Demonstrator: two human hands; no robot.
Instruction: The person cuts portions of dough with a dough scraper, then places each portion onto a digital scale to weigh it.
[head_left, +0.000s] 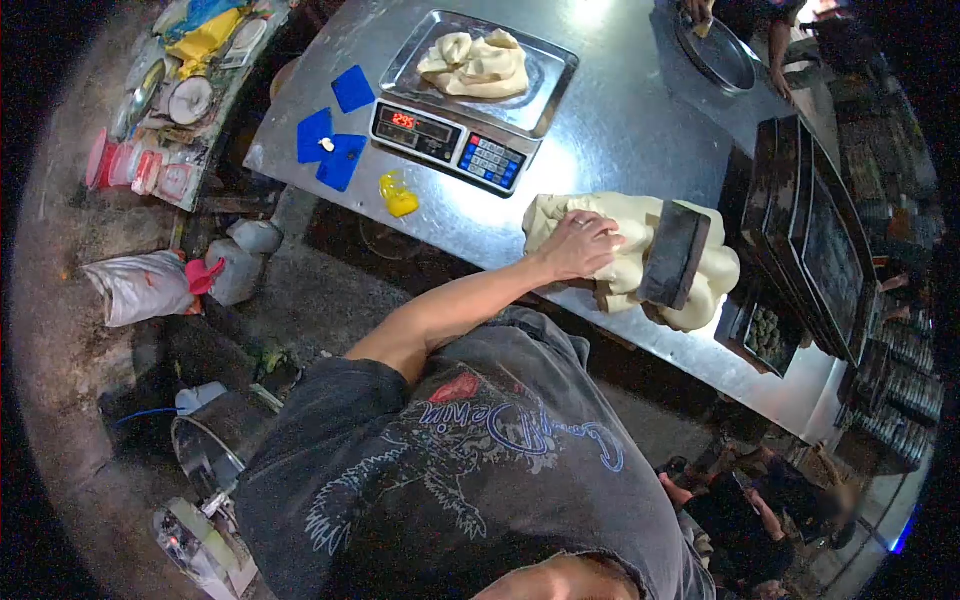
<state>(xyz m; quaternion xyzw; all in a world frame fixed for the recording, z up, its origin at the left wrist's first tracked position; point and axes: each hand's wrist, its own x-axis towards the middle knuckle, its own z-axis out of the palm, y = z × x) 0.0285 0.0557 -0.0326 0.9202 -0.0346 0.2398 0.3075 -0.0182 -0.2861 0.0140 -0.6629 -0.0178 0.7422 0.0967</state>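
Note:
My left hand [582,246] lies on a large mass of pale dough [630,210] at the table's front edge, its fingers curled into the dough. Across the same dough, just right of the hand, rests a dark rectangular dough scraper [674,254], which no hand touches. Beyond them stands a digital scale [448,145] with a red lit display. A folded lump of dough [475,66] sits on its steel pan [553,75]. My right hand is out of view.
Blue plastic pieces [345,160] and a yellow one [398,196] lie left of the scale. Dark trays [815,235] stand stacked at the table's right end. Another person's hand [700,12] is over a round pan [718,60] at the far side. Tubs and sacks stand left.

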